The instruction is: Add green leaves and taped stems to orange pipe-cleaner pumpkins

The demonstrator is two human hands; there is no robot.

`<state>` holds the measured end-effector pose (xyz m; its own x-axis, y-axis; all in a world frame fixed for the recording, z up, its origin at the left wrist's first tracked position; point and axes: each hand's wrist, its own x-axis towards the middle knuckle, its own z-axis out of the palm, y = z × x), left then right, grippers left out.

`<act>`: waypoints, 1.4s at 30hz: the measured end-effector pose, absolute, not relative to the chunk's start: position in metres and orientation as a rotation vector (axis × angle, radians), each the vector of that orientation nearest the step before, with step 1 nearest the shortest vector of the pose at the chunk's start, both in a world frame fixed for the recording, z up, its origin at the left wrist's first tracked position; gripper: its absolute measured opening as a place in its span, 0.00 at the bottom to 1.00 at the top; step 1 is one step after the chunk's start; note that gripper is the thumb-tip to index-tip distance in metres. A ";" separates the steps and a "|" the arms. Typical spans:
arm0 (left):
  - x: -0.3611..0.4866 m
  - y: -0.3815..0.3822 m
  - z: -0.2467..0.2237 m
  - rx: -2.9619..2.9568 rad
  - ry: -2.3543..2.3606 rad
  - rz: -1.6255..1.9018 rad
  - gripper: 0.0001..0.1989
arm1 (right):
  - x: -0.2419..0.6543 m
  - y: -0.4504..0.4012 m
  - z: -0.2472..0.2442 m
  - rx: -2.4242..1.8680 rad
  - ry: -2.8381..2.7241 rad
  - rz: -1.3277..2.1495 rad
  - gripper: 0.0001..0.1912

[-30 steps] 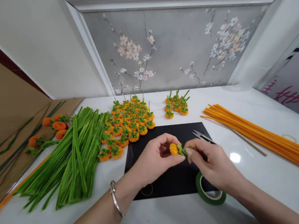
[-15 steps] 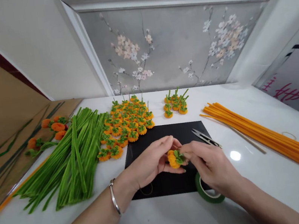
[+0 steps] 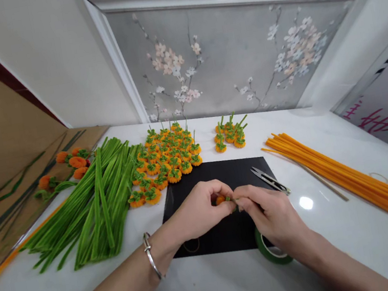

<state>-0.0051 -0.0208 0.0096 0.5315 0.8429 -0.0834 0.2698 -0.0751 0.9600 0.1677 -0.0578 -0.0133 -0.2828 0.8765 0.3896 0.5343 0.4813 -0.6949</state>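
Observation:
My left hand (image 3: pixel 203 209) is closed around a small orange pipe-cleaner pumpkin (image 3: pixel 220 200) with green leaves, mostly hidden by the fingers. At its leafy end, the thumb and forefinger of my right hand (image 3: pixel 272 209) pinch what looks like its thin stem; the fingers cover most of it. Both hands are over a black mat (image 3: pixel 213 240). Thread snips (image 3: pixel 270 180) lie at the mat's right edge, just beyond my right hand. Under that hand's wrist sits a roll of green tape (image 3: pixel 266 251), partly covered.
Several finished pumpkins (image 3: pixel 172 161) crowd behind the mat, with a smaller group (image 3: pixel 229 134) to their right. Green pipe cleaners (image 3: pixel 93 212) are heaped at left, orange pipe cleaners (image 3: pixel 343 172) at right beside a thin stick (image 3: pixel 325 184). Orange flowers (image 3: pixel 78 162) lie far left.
My left fingers have closed over the pumpkin, hiding most of it. The left hand has turned, and the fingertips of both hands now meet at the stem end.

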 end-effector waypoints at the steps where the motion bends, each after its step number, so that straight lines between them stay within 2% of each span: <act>1: -0.004 -0.021 0.010 1.571 0.946 0.641 0.03 | 0.168 -0.057 -0.012 -1.190 -1.941 0.601 0.09; 6: -0.003 -0.022 0.013 1.179 0.931 0.678 0.02 | 0.173 -0.054 -0.007 -1.310 -1.881 0.729 0.06; 9: -0.003 -0.022 0.014 1.166 0.958 0.686 0.02 | 0.175 -0.054 -0.005 -1.326 -1.910 0.722 0.07; 14: -0.002 -0.021 0.011 1.417 1.013 0.706 0.02 | 0.175 -0.054 -0.005 -1.307 -1.913 0.819 0.10; 22: 0.003 -0.031 0.009 1.940 1.107 0.836 0.08 | 0.177 -0.051 -0.009 -1.243 -1.744 1.115 0.10; 27: 0.007 -0.037 0.013 2.114 1.085 0.827 0.11 | 0.175 -0.051 -0.004 -1.243 -1.662 1.326 0.17; 30: 0.008 -0.038 0.014 2.151 1.069 0.817 0.11 | 0.175 -0.051 -0.005 -1.287 -1.730 1.224 0.18; 38: 0.004 -0.034 0.015 2.069 1.195 0.684 0.08 | 0.171 -0.052 -0.011 -1.296 -2.065 0.608 0.14; 42: -0.002 -0.028 0.011 1.982 1.108 0.643 0.08 | 0.169 -0.051 -0.015 -1.276 -2.124 0.488 0.14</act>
